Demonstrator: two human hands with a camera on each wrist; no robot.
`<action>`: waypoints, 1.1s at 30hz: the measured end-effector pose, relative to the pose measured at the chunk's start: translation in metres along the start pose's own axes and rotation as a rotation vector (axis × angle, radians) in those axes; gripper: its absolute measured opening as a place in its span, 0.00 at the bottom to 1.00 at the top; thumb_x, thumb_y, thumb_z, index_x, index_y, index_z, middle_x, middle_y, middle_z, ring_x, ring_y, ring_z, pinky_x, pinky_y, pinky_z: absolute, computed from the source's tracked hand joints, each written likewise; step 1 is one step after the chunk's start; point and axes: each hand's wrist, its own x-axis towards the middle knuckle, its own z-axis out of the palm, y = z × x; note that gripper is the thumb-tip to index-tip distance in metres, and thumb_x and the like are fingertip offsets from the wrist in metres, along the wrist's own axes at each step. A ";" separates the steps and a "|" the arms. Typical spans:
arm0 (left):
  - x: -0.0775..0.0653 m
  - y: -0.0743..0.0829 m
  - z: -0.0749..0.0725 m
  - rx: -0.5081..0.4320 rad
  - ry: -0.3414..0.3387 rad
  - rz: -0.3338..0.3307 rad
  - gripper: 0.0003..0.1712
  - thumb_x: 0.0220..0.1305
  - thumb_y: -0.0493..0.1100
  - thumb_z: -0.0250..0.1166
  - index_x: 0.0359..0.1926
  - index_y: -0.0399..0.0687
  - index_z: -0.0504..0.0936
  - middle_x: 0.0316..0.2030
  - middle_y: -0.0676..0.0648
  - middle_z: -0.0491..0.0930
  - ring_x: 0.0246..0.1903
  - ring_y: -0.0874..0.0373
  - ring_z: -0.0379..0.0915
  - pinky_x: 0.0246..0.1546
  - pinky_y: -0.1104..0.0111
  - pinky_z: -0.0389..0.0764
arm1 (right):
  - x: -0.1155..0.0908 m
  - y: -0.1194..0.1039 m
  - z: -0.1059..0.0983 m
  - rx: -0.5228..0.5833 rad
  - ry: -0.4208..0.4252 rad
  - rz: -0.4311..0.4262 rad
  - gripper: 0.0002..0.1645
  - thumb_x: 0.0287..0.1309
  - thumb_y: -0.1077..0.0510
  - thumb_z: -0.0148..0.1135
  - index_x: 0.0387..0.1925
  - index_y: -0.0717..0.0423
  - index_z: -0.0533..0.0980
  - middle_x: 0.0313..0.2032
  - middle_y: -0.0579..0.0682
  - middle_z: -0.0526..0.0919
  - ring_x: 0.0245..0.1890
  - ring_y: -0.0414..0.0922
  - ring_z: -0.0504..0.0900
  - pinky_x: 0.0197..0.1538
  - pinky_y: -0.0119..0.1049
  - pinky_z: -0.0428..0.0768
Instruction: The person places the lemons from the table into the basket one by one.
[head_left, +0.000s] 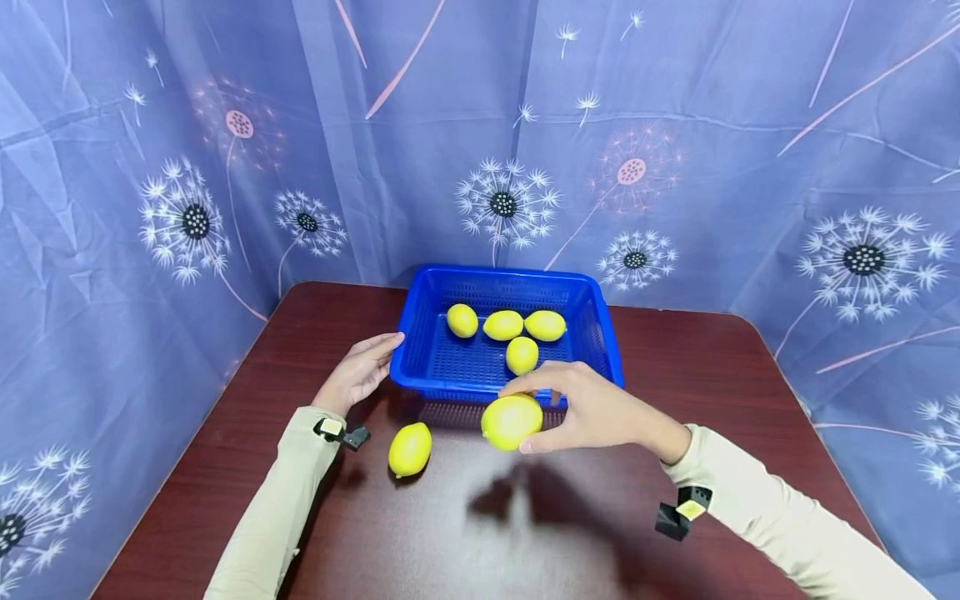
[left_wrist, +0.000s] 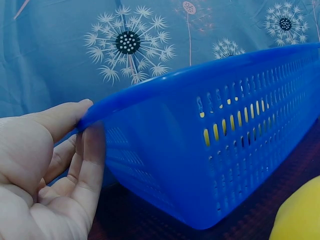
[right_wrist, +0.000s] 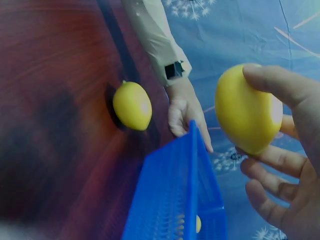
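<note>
Yo, you've got four lemons (head_left: 545, 326) in the basket (head_left: 450, 387), your right hand (head_left: 588, 408) grips a fifth lemon (head_left: 512, 422) off its near edge, left hand (head_left: 362, 372) pinches its left edge, one loose lemon (head_left: 410, 450) left on the worktop (head_left: 690, 350) near that corner

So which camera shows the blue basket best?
The head view: it shows the blue plastic basket almost whole, four lemons inside, though the right hand hides a bit. The left wrist view shows its outside close up, cut off at right; the right wrist view shows part, cut off below.
</note>
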 end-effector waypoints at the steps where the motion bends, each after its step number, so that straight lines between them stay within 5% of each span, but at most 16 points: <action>1: 0.000 0.000 0.000 0.000 -0.001 0.001 0.06 0.76 0.40 0.60 0.41 0.51 0.84 0.36 0.54 0.85 0.37 0.65 0.81 0.40 0.76 0.83 | 0.002 0.002 -0.003 0.014 -0.015 -0.005 0.34 0.48 0.39 0.80 0.58 0.40 0.81 0.50 0.34 0.85 0.46 0.35 0.79 0.39 0.33 0.80; 12: 0.001 0.000 -0.001 0.003 0.003 -0.006 0.05 0.76 0.41 0.61 0.42 0.51 0.84 0.37 0.54 0.85 0.38 0.65 0.81 0.42 0.76 0.83 | 0.027 0.031 -0.023 0.083 -0.112 -0.050 0.36 0.48 0.47 0.81 0.60 0.46 0.80 0.53 0.40 0.86 0.47 0.36 0.80 0.40 0.37 0.82; 18: 0.001 -0.001 -0.001 0.001 0.005 -0.007 0.04 0.76 0.41 0.61 0.42 0.50 0.83 0.37 0.54 0.85 0.38 0.64 0.80 0.41 0.77 0.83 | 0.042 0.049 -0.028 0.064 -0.145 -0.008 0.36 0.51 0.46 0.80 0.62 0.45 0.79 0.55 0.38 0.84 0.50 0.38 0.79 0.44 0.36 0.83; 26: 0.000 -0.002 -0.002 0.012 -0.013 -0.004 0.04 0.75 0.42 0.62 0.42 0.51 0.84 0.36 0.54 0.85 0.37 0.64 0.80 0.41 0.76 0.82 | 0.060 0.073 -0.036 0.093 -0.201 0.092 0.36 0.53 0.44 0.79 0.64 0.42 0.78 0.63 0.40 0.80 0.59 0.42 0.77 0.50 0.47 0.82; 33: 0.000 -0.002 -0.003 0.001 -0.014 0.005 0.05 0.75 0.42 0.62 0.42 0.51 0.84 0.36 0.54 0.85 0.37 0.64 0.80 0.41 0.76 0.82 | 0.084 0.096 -0.031 0.067 -0.203 0.125 0.34 0.54 0.43 0.78 0.63 0.41 0.79 0.58 0.38 0.83 0.52 0.42 0.79 0.48 0.55 0.83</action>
